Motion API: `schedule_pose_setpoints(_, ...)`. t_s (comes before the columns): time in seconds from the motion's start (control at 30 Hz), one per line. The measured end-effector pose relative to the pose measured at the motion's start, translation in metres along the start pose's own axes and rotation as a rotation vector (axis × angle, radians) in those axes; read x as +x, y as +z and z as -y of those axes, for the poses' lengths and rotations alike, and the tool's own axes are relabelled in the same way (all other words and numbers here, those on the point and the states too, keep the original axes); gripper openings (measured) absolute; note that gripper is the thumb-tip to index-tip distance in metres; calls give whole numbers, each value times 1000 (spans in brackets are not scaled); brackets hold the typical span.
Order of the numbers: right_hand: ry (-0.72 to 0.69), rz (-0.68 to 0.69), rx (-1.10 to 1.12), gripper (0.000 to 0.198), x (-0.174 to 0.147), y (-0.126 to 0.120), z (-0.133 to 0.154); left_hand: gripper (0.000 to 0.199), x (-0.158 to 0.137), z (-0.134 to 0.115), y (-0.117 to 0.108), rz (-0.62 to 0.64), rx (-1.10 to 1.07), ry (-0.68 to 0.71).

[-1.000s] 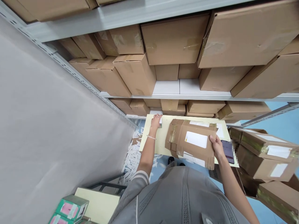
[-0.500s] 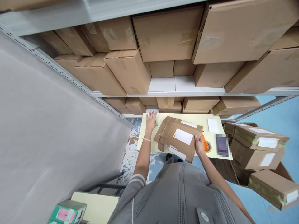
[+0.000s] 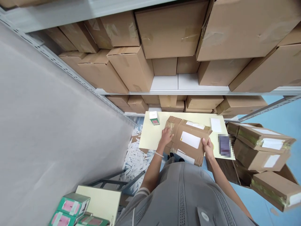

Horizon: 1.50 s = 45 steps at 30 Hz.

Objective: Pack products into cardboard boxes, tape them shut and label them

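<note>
A brown cardboard box [image 3: 175, 142] with white labels and strips of tape lies tilted over the front of a pale yellow table [image 3: 149, 138]. My right hand [image 3: 208, 148] grips its right edge, thumb on top. At the box's left end, my left hand [image 3: 166, 137] rests on the taped flap with its fingers spread. Behind that hand, a small green-and-white box [image 3: 154, 118] stands upright near the table's back left corner. My right hand and the cardboard box mostly cover a roll of tape.
Shelves of cardboard boxes [image 3: 131, 69] rise beyond the table. A white card [image 3: 215, 125] and a blurred dark item [image 3: 224, 145] lie at its right. Labelled cartons [image 3: 265, 157] are piled on the right; paper strips [image 3: 137, 157] litter the floor. Green boxes [image 3: 70, 205] stand lower left.
My left hand has let go of the small green-and-white box and moved right and nearer onto the cardboard box's flap. The cardboard box has shifted slightly right, covering the orange tape dispenser.
</note>
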State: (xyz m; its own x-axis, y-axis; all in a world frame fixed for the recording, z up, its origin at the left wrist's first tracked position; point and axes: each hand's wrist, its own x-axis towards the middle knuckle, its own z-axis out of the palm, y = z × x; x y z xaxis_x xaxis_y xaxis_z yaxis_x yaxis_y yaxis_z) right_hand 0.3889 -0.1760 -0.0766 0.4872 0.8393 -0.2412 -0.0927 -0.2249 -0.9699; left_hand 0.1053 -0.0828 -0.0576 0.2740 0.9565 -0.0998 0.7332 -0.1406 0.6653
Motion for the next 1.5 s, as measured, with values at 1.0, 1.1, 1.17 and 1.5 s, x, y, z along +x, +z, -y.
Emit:
schedule_pose_setpoints(1.0, 32, 121, 169, 61, -21, -21, 8, 15, 19, -74, -33, -85, -447, 172)
schedule_pose_setpoints(1.1, 47, 170, 142, 64, -18, -24, 13, 17, -3, -69, -35, -79, -419, 179)
schedule_pose_setpoints(1.17, 41, 222, 132, 64, -17, -27, 19, 17, -17, -64, -36, -86, -414, 201)
schedule_pose_setpoints(1.5, 114, 535, 111, 70, -11, -50, 50, 9, -58, -51, -30, -90, -601, 129)
